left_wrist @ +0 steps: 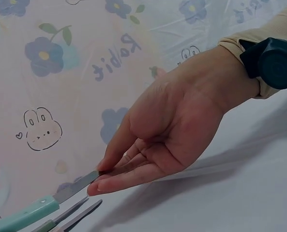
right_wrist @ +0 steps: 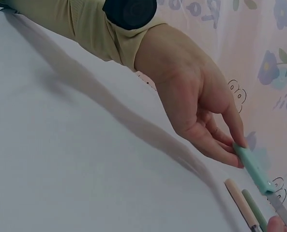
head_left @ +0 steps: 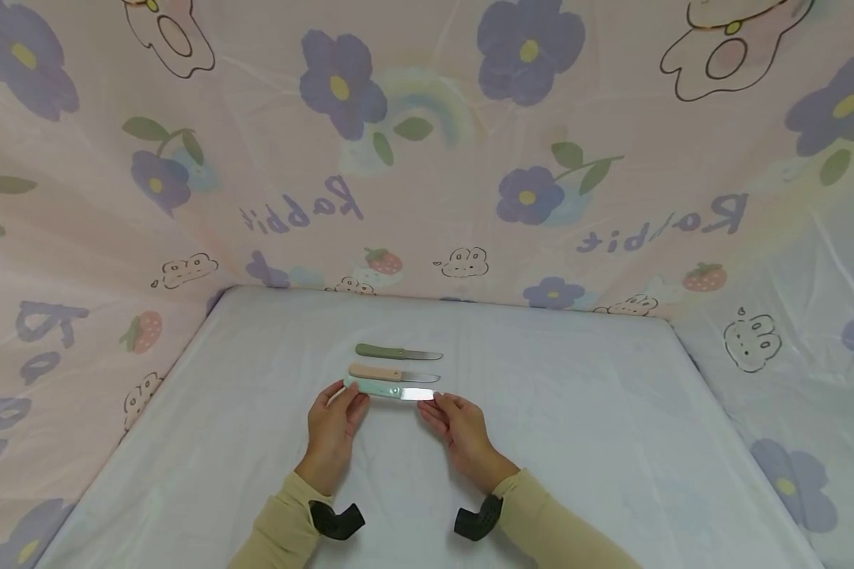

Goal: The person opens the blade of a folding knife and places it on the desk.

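A knife with a mint handle is held level between both hands, just above the white surface. My left hand pinches the end of its handle between thumb and fingers. At the other end, my right hand pinches the blade tip. The left wrist view shows the right hand on the blade; the right wrist view shows the left hand on the handle. Beyond it lie a beige-handled knife and a green-handled knife, side by side, blades pointing right.
A white-covered table lies under the hands. Printed cloth walls with flowers, rabbits and strawberries rise at the back and both sides. A black device sits on the left wrist and another black device on the right.
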A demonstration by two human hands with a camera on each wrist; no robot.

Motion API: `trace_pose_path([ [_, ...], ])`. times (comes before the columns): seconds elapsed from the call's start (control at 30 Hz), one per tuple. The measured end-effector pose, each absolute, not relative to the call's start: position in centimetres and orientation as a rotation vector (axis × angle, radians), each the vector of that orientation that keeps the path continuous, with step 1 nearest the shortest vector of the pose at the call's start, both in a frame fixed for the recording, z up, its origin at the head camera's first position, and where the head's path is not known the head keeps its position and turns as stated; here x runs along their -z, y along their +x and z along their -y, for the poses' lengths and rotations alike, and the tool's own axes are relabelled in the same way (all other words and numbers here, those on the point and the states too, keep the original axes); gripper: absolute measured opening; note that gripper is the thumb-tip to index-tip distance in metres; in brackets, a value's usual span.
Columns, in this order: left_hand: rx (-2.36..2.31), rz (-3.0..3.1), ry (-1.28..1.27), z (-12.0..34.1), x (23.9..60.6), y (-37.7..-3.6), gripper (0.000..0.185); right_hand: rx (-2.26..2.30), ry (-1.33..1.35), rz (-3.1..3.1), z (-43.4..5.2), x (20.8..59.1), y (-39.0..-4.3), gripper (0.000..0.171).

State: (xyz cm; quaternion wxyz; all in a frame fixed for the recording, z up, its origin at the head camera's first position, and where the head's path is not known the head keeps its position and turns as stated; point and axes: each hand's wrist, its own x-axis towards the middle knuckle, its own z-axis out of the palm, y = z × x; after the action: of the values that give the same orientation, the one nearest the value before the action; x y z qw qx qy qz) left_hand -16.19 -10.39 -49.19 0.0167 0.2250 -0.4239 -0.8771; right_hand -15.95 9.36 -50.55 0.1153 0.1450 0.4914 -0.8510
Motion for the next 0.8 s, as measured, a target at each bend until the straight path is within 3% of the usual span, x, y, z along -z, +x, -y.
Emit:
trace_pose_path([
  [0.8,2.653,1.622,0.723,13.0,51.1,-17.2,0.04,2.43,0.423,-1.424,-9.2,51.5,-16.9,0.037],
])
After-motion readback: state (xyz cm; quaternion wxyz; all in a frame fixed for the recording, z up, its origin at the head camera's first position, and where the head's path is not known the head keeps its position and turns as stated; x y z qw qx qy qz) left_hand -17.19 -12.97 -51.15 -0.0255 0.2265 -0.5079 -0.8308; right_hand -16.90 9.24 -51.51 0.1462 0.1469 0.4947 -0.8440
